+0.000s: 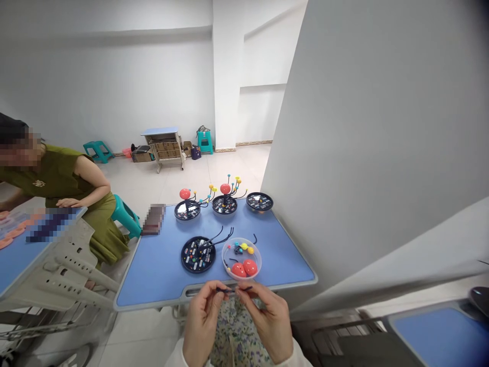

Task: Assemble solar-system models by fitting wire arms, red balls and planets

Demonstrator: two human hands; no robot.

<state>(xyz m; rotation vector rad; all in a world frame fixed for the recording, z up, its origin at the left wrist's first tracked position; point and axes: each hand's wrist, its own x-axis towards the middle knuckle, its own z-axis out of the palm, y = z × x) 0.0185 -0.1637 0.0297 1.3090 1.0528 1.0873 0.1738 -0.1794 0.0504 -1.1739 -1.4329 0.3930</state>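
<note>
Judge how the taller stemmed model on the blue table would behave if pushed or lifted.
The thin dark stems would likely flex and wobble. The red ball looks like light plastic, so the model is probably not heavy. Its wide black base should resist tipping from a gentle push.

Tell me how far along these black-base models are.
Done: the back-left base and back-middle base carry red balls and beads on wires. In hand: a dark wire between the left hand and right hand. Still to do: the front base has bare wires; the clear bowl holds more balls.
</note>
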